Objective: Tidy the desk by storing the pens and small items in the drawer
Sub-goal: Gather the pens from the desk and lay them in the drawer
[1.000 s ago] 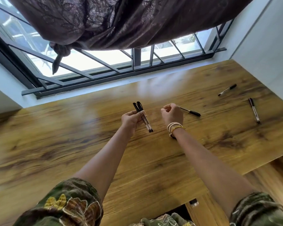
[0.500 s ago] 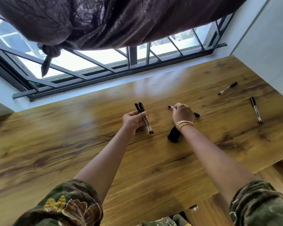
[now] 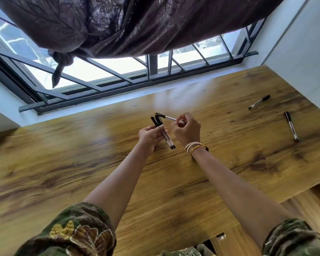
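— What have the hands got?

— I see my left hand (image 3: 150,134) curled round two pens (image 3: 163,133), caps up. My right hand (image 3: 187,130) pinches a third pen (image 3: 168,118) in its fingers (image 3: 181,121), cap touching the pair.

— And the others?

— Two loose pens (image 3: 259,104) lie on the worktop (image 3: 81,163), well right of the right hand.

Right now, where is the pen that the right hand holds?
In the head view, the right hand pinches the pen above the desk's middle, cap pointing left toward the two pens in the left hand.
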The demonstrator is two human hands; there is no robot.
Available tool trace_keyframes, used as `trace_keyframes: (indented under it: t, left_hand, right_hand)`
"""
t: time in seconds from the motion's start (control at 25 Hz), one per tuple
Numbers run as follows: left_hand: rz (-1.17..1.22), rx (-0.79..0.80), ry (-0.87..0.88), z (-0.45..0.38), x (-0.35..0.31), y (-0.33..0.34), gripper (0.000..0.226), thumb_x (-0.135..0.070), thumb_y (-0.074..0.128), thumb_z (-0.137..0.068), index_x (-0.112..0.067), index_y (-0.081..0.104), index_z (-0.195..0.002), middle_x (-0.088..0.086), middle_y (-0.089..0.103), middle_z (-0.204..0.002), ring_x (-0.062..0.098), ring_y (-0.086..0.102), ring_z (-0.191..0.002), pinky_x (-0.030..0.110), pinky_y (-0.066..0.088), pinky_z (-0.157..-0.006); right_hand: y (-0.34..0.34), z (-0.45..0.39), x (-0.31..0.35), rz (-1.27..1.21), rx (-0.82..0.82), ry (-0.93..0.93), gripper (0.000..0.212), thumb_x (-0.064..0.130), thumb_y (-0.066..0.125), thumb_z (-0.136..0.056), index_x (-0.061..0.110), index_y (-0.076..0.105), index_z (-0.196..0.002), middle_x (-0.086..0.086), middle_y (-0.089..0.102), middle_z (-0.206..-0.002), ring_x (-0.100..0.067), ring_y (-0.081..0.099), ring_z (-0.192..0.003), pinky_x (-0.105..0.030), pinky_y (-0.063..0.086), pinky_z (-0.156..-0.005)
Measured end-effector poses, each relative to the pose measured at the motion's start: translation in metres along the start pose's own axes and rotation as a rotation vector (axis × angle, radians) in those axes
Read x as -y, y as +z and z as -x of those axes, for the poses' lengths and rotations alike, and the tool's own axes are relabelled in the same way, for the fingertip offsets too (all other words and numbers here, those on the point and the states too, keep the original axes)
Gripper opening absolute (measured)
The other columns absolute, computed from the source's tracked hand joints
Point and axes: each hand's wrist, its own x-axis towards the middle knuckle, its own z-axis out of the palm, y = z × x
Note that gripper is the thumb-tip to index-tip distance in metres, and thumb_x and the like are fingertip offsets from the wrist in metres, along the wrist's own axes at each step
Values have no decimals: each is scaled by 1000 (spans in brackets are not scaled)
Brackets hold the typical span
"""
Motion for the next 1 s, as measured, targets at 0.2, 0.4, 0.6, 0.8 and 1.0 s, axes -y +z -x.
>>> trace_keyframes:
  t: [0.2,0.4,0.6,0.8,1.0]
  left_hand:
    - [117,-17,29,3,-7,-5,10,-2,71,-83,-2,65,-91,13,72,-79,16,71,-60,25,59,-56]
    - [232,-45,34,3,-11,-4,11,-1,69,-85,-3,60,-91,14,70,-81,17,71,-59,25,59,-54]
    - [203,-14,45,0,-12,6,9,-1,68,-86,-3,60,-87,11,71,-74,17,70,-57,26,59,-56]
    - [153,17,76,-6,-11,16,6,0,66,-87,-1,61,-89,12,70,-76,19,70,-61,27,60,-59]
    - [56,8,113,-16,-12,41,17,-2,68,-86,6,62,-101,15,66,-80,22,66,-65,30,60,-64]
  right_hand:
    - [11,10,-3,-132,210,163,10,15,67,-82,12,66,-91,2,74,-82,-8,69,-72,-22,57,-64]
    - [16,18,-9,-271,344,270,14,12,59,-90,14,69,-100,-5,75,-89,-15,73,-78,-35,60,-73]
    - [12,14,-13,-362,412,315,18,8,49,-96,9,66,-103,-15,74,-92,-25,73,-76,-36,58,-68]
    - [3,7,-14,-330,427,320,21,9,48,-97,5,65,-108,-8,72,-78,-13,66,-54,-27,55,-53]
    - [-11,1,-11,-401,475,328,13,14,50,-97,16,61,-105,-4,64,-75,-15,60,-49,-27,54,-45]
